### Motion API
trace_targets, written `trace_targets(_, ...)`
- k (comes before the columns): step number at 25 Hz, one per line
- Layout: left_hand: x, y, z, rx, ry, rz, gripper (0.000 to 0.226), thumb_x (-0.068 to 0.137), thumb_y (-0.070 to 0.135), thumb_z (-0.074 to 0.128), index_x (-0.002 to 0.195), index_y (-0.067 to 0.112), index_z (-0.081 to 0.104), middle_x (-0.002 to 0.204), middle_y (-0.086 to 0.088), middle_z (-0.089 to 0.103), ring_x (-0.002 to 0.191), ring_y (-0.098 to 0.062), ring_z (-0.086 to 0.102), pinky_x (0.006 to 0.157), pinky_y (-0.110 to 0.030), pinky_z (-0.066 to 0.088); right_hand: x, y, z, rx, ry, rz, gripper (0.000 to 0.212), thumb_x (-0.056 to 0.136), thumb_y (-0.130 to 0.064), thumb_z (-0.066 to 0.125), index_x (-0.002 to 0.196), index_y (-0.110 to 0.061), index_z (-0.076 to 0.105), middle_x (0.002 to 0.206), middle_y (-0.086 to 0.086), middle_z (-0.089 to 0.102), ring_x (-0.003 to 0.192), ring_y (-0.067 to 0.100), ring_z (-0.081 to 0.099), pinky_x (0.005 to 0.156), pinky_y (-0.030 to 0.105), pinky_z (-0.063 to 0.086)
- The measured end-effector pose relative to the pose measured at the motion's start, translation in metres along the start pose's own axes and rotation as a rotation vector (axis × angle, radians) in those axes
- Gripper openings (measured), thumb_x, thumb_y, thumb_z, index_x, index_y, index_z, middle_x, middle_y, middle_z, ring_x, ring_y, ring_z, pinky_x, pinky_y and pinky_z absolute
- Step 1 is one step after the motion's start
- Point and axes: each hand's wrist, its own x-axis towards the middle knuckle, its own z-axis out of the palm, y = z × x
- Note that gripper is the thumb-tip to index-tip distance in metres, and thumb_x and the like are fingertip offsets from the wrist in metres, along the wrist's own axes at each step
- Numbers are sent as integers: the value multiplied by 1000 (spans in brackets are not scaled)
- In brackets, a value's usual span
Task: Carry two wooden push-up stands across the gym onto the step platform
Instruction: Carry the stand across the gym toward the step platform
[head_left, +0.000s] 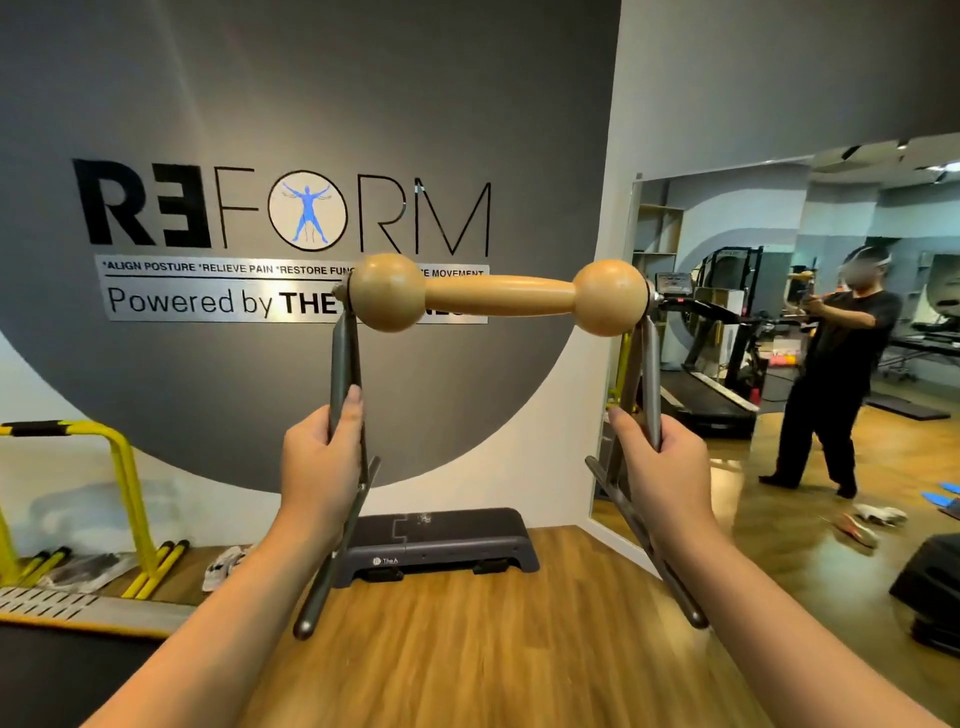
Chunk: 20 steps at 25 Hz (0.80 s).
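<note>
I hold one wooden push-up stand (498, 297) up at chest height in front of me. It has a pale wooden bar with two round knobs and grey metal legs on each side. My left hand (322, 462) grips the left metal leg and my right hand (662, 467) grips the right one. The dark grey step platform (441, 540) lies on the wooden floor against the wall, straight ahead and below the stand. A second stand is not in sight.
A yellow metal frame (122, 467) stands at the left wall with yellow-handled bars on the floor. A wall mirror (779, 338) at the right reflects a person and treadmills. Shoes lie on the floor at the right, and a black box (930, 587) sits at the right edge.
</note>
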Motion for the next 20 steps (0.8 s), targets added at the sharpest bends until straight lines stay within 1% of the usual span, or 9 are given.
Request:
trace_targets(2,50,-32,19,31,9,1,59,89,74,54,66,21,51,54,3,43,48,-17,41,50,-37,36,45,31,34,-18,15,-2,36,98,-41,69,86,-7,67,76,15,64,57,3,61,46,11,48)
trace_targets(4,94,-62,37,60,12,-10,61,87,77,51,65,21,50,55,1,44,51,-19,42,51,-36,35,84,61,65,-41,12,-16,38,97,-46,68,83,-10,67,73,11,64,59,10,61,48,18,51)
trace_targets(6,138,-98,54,92,40,-29,63,86,80,49,66,20,50,57,-2,45,52,-20,44,52,-37,36,125,94,101,-42,-1,-3,39,97,-47,68,82,-11,66,68,4,61,57,9,60,51,23,53)
trace_targets(8,177,-138,76,112,51,-43,62,85,82,48,64,24,51,54,2,47,50,-16,46,49,-35,37,169,131,134,-32,-12,7,38,98,-43,69,77,-12,64,60,-8,58,53,3,57,49,18,50)
trace_targets(11,228,-191,109,107,68,-50,61,86,83,49,61,27,52,51,7,46,45,-10,45,42,-29,36,230,181,176,0,-43,-25,38,100,-38,69,70,-17,58,52,-16,55,50,-2,55,46,11,44)
trace_targets(13,266,-224,131,96,84,-71,60,87,81,49,61,27,51,52,7,45,46,-12,43,43,-31,35,273,216,204,13,-77,-25,40,100,-36,68,66,-20,54,50,-17,54,49,-2,54,44,10,41)
trace_targets(17,349,-280,170,120,128,-83,69,78,93,46,63,26,52,51,6,47,46,-9,43,45,-32,35,365,271,265,19,-128,5,45,100,-38,69,64,-19,50,48,-14,51,45,0,49,43,13,39)
trace_targets(20,403,-316,188,134,154,-94,63,87,82,46,63,24,52,51,6,47,47,-11,43,47,-33,35,419,303,310,27,-148,14,43,100,-38,68,64,-19,52,47,-16,53,48,-1,55,44,12,42)
